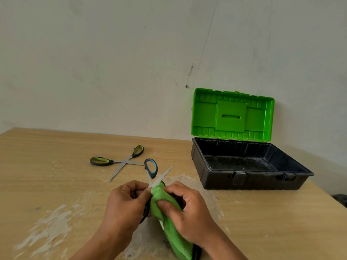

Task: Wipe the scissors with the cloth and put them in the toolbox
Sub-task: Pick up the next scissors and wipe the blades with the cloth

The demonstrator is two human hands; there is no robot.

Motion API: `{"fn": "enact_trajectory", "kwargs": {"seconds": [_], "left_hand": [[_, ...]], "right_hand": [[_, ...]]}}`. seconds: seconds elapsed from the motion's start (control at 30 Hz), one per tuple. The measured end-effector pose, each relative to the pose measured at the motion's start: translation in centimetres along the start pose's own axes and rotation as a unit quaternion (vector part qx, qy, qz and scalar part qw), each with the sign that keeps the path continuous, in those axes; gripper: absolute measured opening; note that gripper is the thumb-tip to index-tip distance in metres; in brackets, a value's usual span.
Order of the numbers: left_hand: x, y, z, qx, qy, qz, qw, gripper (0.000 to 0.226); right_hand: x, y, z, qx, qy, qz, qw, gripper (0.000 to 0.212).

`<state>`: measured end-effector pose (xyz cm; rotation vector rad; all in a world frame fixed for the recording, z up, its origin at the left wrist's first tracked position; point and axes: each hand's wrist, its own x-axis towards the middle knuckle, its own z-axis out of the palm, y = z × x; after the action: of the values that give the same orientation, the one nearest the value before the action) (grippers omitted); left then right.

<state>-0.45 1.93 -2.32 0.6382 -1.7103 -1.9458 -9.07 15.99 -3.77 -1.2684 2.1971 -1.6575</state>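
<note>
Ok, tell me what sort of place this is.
Probably a plain workshop or utility room: a worn wooden table against a scuffed bare wall, with an open toolbox and green-handled scissors laid out.

It looks like a plain workroom corner: a wooden table (56, 147) with scuffed, whitish worn patches stands against a bare, cracked wall (112, 62). An open black toolbox (244, 178) with a green lid (231, 115) sits on it, and scissors (120, 162) lie apart from it.
</note>
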Motion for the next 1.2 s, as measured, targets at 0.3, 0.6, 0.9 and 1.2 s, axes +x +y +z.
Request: {"fn": "enact_trajectory", "kwargs": {"seconds": [0.3, 0.6, 0.9, 1.2], "left_hand": [[-0.5, -0.2, 0.2, 0.035, 0.043, 0.059, 0.997, 0.010], [0.0, -0.3, 0.2, 0.051, 0.094, 0.066, 0.992, 0.008], [1.7, 0.3, -1.3, -0.016, 0.114, 0.068, 0.991, 0.005], [1.3, 0.2, -1.2, 0.125, 0.084, 0.179, 0.972, 0.023]], "right_hand": [[-0.1, -0.5, 0.6, 0.047, -0.015, 0.022, 0.999, 0.015], [-0.2, -0.5, 0.7, -0.001, -0.046, 0.002, 0.999, 0.009], [-0.4, -0.6, -1.4, -0.057, -0.009, 0.022, 0.998, 0.011], [0.5, -0.4, -2.7, 0.107, 0.196, 0.122, 0.967, 0.022]]}}
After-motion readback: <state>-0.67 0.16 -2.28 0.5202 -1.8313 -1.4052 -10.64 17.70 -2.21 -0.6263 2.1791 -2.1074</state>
